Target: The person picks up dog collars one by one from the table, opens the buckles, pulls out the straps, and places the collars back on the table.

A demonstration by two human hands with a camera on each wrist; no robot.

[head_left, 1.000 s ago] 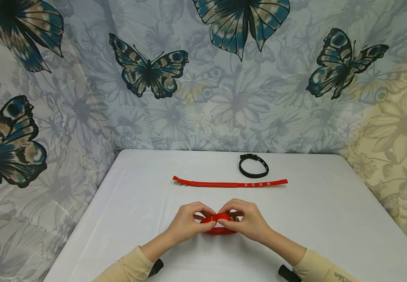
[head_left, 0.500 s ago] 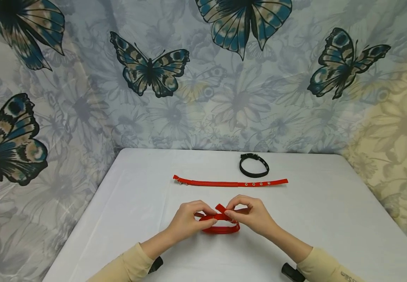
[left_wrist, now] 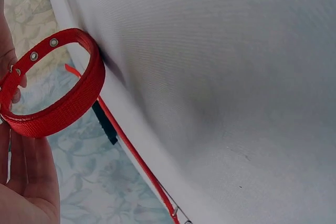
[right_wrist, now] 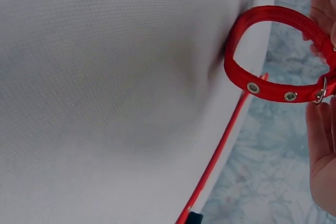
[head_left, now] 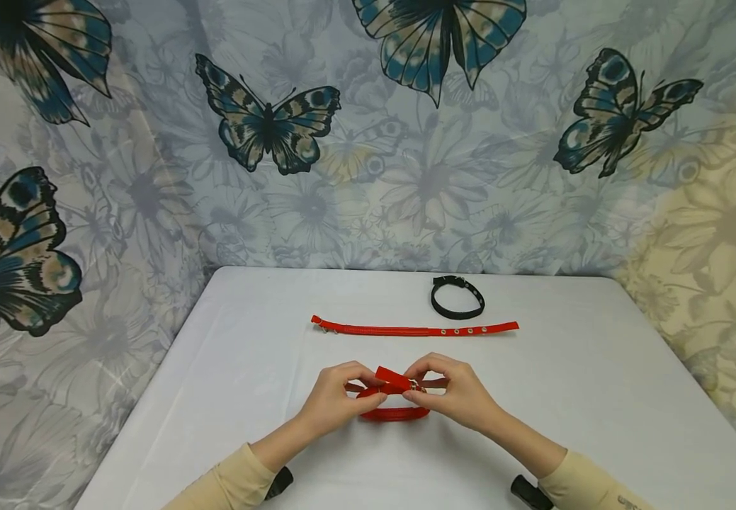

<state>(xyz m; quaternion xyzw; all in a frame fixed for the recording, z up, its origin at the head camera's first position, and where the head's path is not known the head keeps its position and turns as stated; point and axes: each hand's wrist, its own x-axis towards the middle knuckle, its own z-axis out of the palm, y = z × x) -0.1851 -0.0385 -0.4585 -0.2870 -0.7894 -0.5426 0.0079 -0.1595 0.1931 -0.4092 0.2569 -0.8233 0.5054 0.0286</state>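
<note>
A red collar (head_left: 395, 415) is bent into a loop between the two hands, its lower curve close to the white table. My left hand (head_left: 336, 399) pinches the left part of its upper strap between thumb and fingers. At the metal buckle (head_left: 414, 385), my right hand (head_left: 460, 389) pinches the collar. The free strap end (head_left: 392, 377) points up and left from the buckle. Eyelets (left_wrist: 34, 56) show along the inside of the loop in the left wrist view, and a metal ring (right_wrist: 322, 91) hangs near the fingers in the right wrist view.
A second red collar (head_left: 380, 331) lies stretched out behind the hands, left to right. Beyond it, a black collar (head_left: 457, 314) lies buckled in a ring near the back edge of the white table (head_left: 214, 397). Butterfly-patterned cloth (head_left: 431, 184) hangs behind the table.
The strap end, hidden at first, came up by the right hand and now leans further left. The right hand let the strap end go and grips at the buckle; the left hand stays nearly in place.
</note>
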